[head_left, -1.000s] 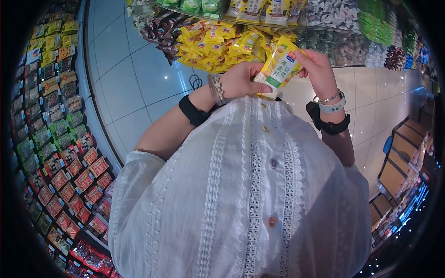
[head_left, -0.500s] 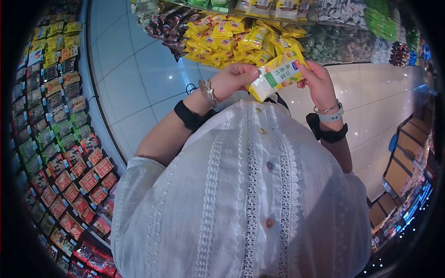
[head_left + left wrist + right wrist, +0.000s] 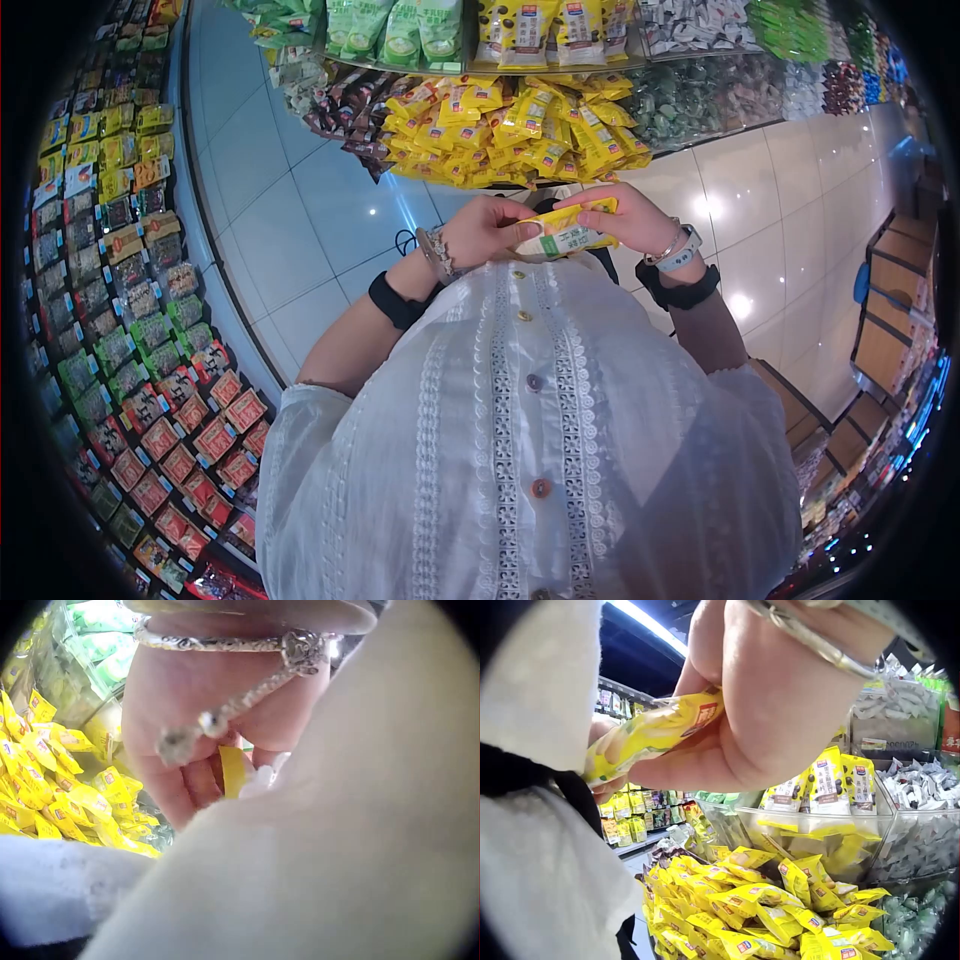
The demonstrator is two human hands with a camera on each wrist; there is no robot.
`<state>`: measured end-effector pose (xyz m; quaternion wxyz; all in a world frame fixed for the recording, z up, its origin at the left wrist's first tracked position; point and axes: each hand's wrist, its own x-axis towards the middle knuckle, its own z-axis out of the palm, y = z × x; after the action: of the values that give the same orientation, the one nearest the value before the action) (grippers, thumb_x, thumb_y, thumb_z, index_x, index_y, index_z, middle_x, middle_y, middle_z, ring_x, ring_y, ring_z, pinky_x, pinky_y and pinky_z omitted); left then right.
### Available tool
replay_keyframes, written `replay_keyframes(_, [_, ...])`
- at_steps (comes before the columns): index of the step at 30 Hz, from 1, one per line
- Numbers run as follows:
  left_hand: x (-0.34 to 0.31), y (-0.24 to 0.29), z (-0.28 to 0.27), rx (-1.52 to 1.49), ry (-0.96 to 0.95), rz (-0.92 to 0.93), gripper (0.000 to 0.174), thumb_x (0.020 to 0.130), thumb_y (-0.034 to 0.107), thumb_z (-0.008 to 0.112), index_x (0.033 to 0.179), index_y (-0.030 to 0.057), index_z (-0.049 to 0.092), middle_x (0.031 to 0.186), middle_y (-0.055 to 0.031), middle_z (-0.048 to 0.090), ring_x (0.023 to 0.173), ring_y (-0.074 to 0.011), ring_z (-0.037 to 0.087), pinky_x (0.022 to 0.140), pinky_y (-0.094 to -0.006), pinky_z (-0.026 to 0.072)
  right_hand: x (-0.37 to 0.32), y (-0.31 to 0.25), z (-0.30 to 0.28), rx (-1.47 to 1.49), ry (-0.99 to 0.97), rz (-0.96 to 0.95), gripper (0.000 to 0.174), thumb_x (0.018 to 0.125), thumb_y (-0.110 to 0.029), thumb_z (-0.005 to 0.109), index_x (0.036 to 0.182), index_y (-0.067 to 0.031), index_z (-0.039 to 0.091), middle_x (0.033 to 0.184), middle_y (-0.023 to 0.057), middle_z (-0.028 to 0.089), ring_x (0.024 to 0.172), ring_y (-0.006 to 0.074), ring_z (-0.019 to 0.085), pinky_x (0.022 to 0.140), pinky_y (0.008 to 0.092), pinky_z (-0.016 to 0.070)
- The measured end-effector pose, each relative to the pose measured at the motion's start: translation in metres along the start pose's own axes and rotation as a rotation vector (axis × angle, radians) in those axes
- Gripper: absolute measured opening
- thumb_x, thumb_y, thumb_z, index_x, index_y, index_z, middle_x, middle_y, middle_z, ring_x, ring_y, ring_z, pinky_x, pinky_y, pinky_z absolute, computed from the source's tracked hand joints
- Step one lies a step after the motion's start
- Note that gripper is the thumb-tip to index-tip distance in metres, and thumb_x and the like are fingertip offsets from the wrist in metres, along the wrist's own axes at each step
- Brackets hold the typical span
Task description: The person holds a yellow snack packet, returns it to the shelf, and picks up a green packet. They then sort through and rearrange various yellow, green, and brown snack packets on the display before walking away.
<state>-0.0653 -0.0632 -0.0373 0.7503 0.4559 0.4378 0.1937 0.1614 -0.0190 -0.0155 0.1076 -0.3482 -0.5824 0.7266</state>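
Note:
In front of the white blouse point(image 3: 540, 400), a small yellow-and-white oatmeal packet point(image 3: 567, 240) is held between both hands. The left hand point(image 3: 482, 232) pinches its left end with thumb and fingers. At the other end the right hand point(image 3: 632, 216) grips it, thumb on the near face and fingers behind. The packet's face is tipped, so its printing looks foreshortened from the head. In the right wrist view the packet point(image 3: 656, 736) slants out from the hand, its red logo close to the thumb. Only a yellow sliver of the packet point(image 3: 233, 772) shows in the left wrist view, mostly hidden by the hand and cloth.
Just beyond the hands lies a heap of yellow packets point(image 3: 500, 135). Behind it is a clear bin edge point(image 3: 480, 70) with green bags point(image 3: 400, 30) and larger yellow bags point(image 3: 545, 30). Shelves of snack packs point(image 3: 150, 350) line the left; tiled floor point(image 3: 270, 210) lies between.
The packet has come down and tipped flatter, with its printed face less visible. Both hands have lowered toward the blouse and keep hold of it. The view has shifted, showing more of the bins.

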Motion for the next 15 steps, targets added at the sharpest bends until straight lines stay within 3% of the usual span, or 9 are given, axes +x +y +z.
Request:
replay_keyframes(4, [0.006, -0.014, -0.009, 0.049, 0.131, 0.059, 0.022, 0.085, 0.014, 0.056, 0.097, -0.0034, 0.06, 0.081, -0.0042, 0.063, 0.072, -0.0064, 0.056, 0.066, -0.0206, 0.0462, -0.001, 0.021, -0.008, 0.063, 0.042, 0.019, 0.026, 0.085, -0.009, 0.053, 0.109, 0.0001, 0.057, 0.1, 0.006, 0.06, 0.088, 0.0091, 0.054, 0.079, 0.0236, 0.0447])
replay_keyframes(6, [0.007, -0.023, -0.024, -0.167, 0.308, 0.042, 0.022, 0.086, 0.015, 0.053, 0.1, -0.0024, 0.058, 0.088, -0.0095, 0.064, 0.077, -0.0121, 0.06, 0.071, -0.0248, 0.0491, 0.0, 0.048, -0.023, 0.407, 0.261, 0.087, 0.026, 0.084, -0.007, 0.052, 0.108, 0.0033, 0.054, 0.102, 0.0082, 0.059, 0.089, 0.0149, 0.058, 0.077, 0.028, 0.0486])
replay_keyframes(7, [0.004, -0.022, -0.029, -0.164, 0.306, 0.045, 0.022, 0.086, 0.015, 0.053, 0.1, -0.0024, 0.058, 0.088, -0.0095, 0.064, 0.077, -0.0121, 0.06, 0.071, -0.0248, 0.0491, 0.002, 0.063, -0.032, 0.405, 0.264, 0.083, 0.026, 0.084, -0.007, 0.052, 0.108, 0.0033, 0.054, 0.102, 0.0082, 0.059, 0.089, 0.0149, 0.058, 0.077, 0.028, 0.0486])
replay_keyframes(9, [-0.004, -0.022, -0.036, -0.185, 0.366, 0.029, 0.022, 0.088, 0.014, 0.05, 0.1, -0.0022, 0.057, 0.088, -0.0122, 0.064, 0.08, -0.0168, 0.062, 0.075, -0.0275, 0.0501, 0.007, 0.092, -0.049, 0.816, 0.684, 0.103, 0.022, 0.084, -0.005, 0.049, 0.103, 0.0052, 0.051, 0.101, 0.0106, 0.058, 0.088, 0.0218, 0.06, 0.074, 0.0339, 0.0516])
replay_keyframes(13, [-0.015, -0.031, -0.042, -0.174, 0.384, -0.064, 0.021, 0.089, 0.011, 0.046, 0.103, -0.0017, 0.055, 0.092, -0.0112, 0.062, 0.083, -0.0167, 0.061, 0.078, -0.0277, 0.0492, 0.027, 0.112, -0.069, 0.985, 0.886, 0.068, 0.016, 0.083, -0.004, 0.048, 0.098, 0.002, 0.051, 0.097, 0.0121, 0.057, 0.086, 0.0259, 0.06, 0.07, 0.0393, 0.0519])
replay_keyframes(15, [-0.018, -0.034, -0.042, -0.169, 0.36, -0.054, 0.021, 0.089, 0.01, 0.046, 0.104, -0.0016, 0.054, 0.093, -0.011, 0.062, 0.084, -0.0167, 0.061, 0.079, -0.0279, 0.0487, 0.043, 0.123, -0.079, 0.989, 1.045, 0.117, 0.026, 0.086, -0.007, 0.042, 0.111, -0.0002, 0.045, 0.109, 0.0154, 0.053, 0.097, 0.0309, 0.055, 0.076, 0.0467, 0.0485])
